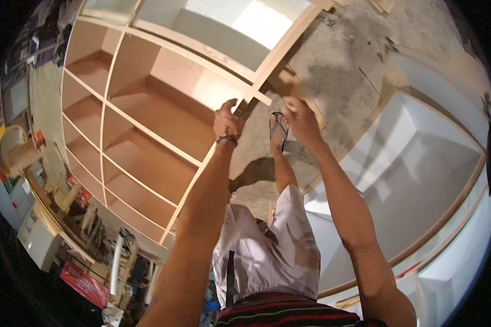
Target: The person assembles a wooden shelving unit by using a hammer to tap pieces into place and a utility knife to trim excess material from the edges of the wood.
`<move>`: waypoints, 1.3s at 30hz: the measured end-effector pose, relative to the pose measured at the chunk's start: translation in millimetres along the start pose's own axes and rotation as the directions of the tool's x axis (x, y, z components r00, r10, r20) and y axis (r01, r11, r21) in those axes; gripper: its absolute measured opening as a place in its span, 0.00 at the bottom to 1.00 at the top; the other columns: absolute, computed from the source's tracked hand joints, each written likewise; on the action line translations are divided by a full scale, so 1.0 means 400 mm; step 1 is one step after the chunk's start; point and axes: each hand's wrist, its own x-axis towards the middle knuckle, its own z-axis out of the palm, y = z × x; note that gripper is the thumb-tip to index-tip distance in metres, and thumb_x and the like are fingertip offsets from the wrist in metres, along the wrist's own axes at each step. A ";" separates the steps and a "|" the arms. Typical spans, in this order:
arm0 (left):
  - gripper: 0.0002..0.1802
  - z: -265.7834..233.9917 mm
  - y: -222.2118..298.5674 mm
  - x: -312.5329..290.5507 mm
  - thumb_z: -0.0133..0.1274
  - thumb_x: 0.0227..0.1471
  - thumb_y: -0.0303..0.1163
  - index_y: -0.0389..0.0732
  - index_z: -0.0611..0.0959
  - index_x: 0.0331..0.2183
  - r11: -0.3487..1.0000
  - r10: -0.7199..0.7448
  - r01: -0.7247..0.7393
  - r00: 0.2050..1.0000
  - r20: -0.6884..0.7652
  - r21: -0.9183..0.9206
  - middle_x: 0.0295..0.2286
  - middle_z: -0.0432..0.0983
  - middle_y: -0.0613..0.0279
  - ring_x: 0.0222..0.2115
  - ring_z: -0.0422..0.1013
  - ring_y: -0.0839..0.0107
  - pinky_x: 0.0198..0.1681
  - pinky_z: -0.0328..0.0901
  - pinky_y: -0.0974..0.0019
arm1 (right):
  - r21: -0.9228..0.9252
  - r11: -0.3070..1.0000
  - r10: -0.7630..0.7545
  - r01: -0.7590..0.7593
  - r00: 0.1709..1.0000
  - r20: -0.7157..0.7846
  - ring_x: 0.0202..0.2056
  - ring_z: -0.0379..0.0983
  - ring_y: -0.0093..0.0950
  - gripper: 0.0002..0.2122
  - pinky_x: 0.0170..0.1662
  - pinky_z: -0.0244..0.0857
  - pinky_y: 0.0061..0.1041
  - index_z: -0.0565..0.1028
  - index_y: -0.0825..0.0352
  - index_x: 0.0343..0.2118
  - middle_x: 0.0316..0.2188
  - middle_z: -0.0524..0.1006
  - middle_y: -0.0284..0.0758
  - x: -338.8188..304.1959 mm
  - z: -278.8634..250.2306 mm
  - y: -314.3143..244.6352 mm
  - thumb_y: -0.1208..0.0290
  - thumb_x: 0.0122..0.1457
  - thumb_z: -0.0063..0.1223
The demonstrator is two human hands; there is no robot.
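A large wooden shelf cabinet (153,141) with open compartments fills the left and upper left. My left hand (228,121) is closed round its near right edge, by a corner joint, with a dark patch beside the fingers that I cannot identify. Just past that corner, a short light wooden strip (263,98) sticks out to the right. My right hand (304,122) hovers a little right of the strip's end, apart from it. Its fingers are curled together and slightly blurred, so anything in them is hidden.
On the right stands a white-lined cabinet carcass (414,158) with brown edges. My sandalled foot (279,131) rests on the dusty concrete floor (338,60) between the two cabinets. Wood scraps, a white tube (116,264) and a red package (84,283) lie at lower left.
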 end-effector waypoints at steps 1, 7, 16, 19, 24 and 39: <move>0.26 0.044 0.059 0.007 0.71 0.44 0.34 0.43 0.84 0.47 0.998 -0.059 0.059 0.997 -0.042 -0.020 0.44 0.82 0.53 0.43 0.78 0.53 0.50 0.72 0.57 | -0.191 0.981 -0.018 0.036 0.996 0.092 0.51 0.76 0.47 0.17 0.54 0.70 0.38 0.75 0.70 0.52 0.48 0.78 0.50 0.076 0.032 0.013 0.62 0.69 0.49; 0.19 0.134 0.006 0.028 0.69 0.44 0.23 0.39 0.85 0.42 0.978 0.089 -0.142 0.946 -0.313 -0.152 0.32 0.81 0.54 0.31 0.79 0.62 0.37 0.74 0.62 | -0.127 0.978 -0.127 0.163 0.960 0.249 0.48 0.75 0.50 0.20 0.50 0.69 0.44 0.76 0.71 0.46 0.42 0.78 0.53 0.220 0.184 0.117 0.57 0.71 0.41; 0.19 0.138 -0.027 0.027 0.68 0.46 0.24 0.40 0.86 0.43 0.934 0.193 -0.285 0.909 -0.368 -0.214 0.32 0.81 0.55 0.29 0.79 0.61 0.35 0.73 0.63 | -0.214 0.977 0.041 -0.007 0.987 0.157 0.35 0.77 0.52 0.12 0.39 0.70 0.44 0.78 0.70 0.41 0.32 0.80 0.51 0.014 0.258 0.271 0.66 0.66 0.47; 0.19 0.136 -0.040 0.026 0.69 0.46 0.25 0.40 0.86 0.43 0.934 0.199 -0.293 0.903 -0.381 -0.206 0.32 0.82 0.56 0.29 0.79 0.62 0.34 0.73 0.63 | -0.076 0.977 0.210 -0.197 0.950 0.232 0.37 0.78 0.52 0.11 0.41 0.72 0.45 0.80 0.65 0.45 0.34 0.81 0.48 -0.095 0.107 0.421 0.67 0.64 0.52; 0.17 0.139 -0.046 0.027 0.70 0.47 0.30 0.42 0.88 0.42 0.946 0.218 -0.295 0.884 -0.413 -0.132 0.34 0.84 0.57 0.27 0.80 0.65 0.31 0.74 0.65 | -0.778 0.586 0.324 -0.228 0.945 -0.033 0.42 0.78 0.50 0.17 0.44 0.72 0.46 0.77 0.66 0.52 0.40 0.80 0.50 -0.033 -0.047 0.340 0.61 0.64 0.56; 0.13 0.123 -0.045 0.041 0.67 0.48 0.27 0.39 0.88 0.39 0.923 0.269 -0.351 0.881 -0.389 -0.157 0.32 0.84 0.55 0.27 0.81 0.60 0.30 0.74 0.62 | 0.386 0.884 0.211 -0.263 0.962 0.172 0.29 0.74 0.20 0.16 0.34 0.69 0.22 0.83 0.75 0.38 0.28 0.82 0.33 0.200 0.237 0.006 0.64 0.57 0.66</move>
